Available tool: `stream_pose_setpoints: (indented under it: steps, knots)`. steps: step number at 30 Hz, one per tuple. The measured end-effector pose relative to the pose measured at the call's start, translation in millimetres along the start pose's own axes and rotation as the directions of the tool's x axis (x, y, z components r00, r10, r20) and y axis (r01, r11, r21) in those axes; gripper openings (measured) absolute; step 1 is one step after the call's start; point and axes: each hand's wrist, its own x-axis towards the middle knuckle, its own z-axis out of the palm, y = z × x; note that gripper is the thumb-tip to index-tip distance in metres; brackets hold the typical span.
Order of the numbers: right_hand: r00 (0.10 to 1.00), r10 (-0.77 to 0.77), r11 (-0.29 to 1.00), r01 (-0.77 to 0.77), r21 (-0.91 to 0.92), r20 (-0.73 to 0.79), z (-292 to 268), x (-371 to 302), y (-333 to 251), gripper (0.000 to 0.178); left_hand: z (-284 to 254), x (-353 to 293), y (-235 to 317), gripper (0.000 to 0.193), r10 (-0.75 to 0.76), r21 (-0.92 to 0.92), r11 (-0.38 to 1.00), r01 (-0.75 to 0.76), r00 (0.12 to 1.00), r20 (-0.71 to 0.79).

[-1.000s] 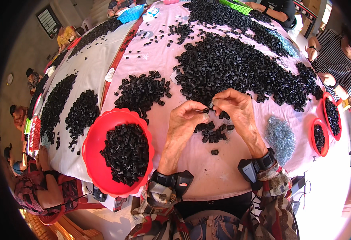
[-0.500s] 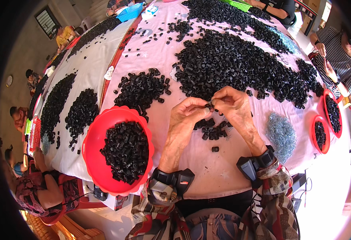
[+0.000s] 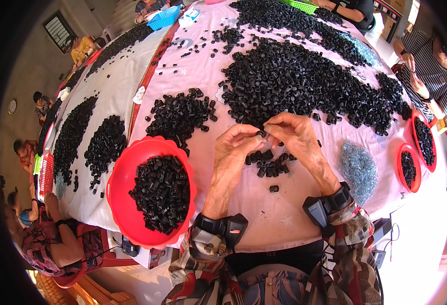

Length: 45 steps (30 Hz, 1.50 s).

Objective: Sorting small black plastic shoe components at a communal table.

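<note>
My left hand point(image 3: 236, 146) pinches a small black plastic part point(image 3: 262, 134) between thumb and fingertips. Against the same part, the thumb and forefinger of my right hand point(image 3: 295, 136) are pressed together; whether they hold a second, smaller piece is too small to tell. Just below the fingertips lies a little group of black plastic parts point(image 3: 270, 168) on the pink cloth, with one lone part nearer me. A large heap of such parts point(image 3: 284, 76) spreads beyond my hands. To the left stands a red scalloped bowl point(image 3: 119, 190), partly filled with black parts.
Right of my right forearm lies a pile of small clear bluish pieces point(image 3: 357, 170). Two red bowls point(image 3: 414, 187) of black parts stand at the right table edge. A smaller black heap point(image 3: 177, 117) lies beyond the scalloped bowl. Co-workers sit around the table, one at right in stripes point(image 3: 427, 76).
Both hands stay together at nearly the same spot, the fingertips shifting slightly around the black part. The whole view has moved a little.
</note>
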Motion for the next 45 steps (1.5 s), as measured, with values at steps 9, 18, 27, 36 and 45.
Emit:
stream_pose_setpoints:
  steps: [9, 18, 27, 36, 45]
  knots:
    - [0.999, -0.01, 0.998, 0.013, 0.068, -0.041, 0.4, 1.0, 5.0, 0.014, 1.9, -2.2, 3.1, 0.016, -0.042, 0.075, 0.996, 0.048, 0.996, -0.077]
    - [0.997, 0.065, 0.992, -0.069, 0.107, 0.038, 5.6, -2.3, -4.4, 0.015, 8.3, -4.1, 7.9, 0.014, -0.07, 0.122, 0.99, 0.072, 0.997, -0.024]
    - [0.996, 0.051, 0.993, -0.043, 0.108, -0.068, 2.9, -0.4, -0.1, 0.013, 3.1, -3.8, 4.6, 0.011, -0.064, 0.152, 0.985, 0.082, 0.991, -0.119]
    - [0.997, 0.077, 0.991, -0.078, 0.112, 0.021, 1.2, -1.4, 0.0, 0.012, 4.7, -2.5, -0.2, 0.012, -0.006, 0.257, 0.966, 0.034, 0.994, -0.108]
    - [0.992, 0.119, 0.983, -0.123, 0.133, 0.037, 2.7, -1.0, -0.3, 0.011, 4.1, -0.9, -1.0, 0.011, -0.011, 0.317, 0.948, 0.039, 0.996, -0.088]
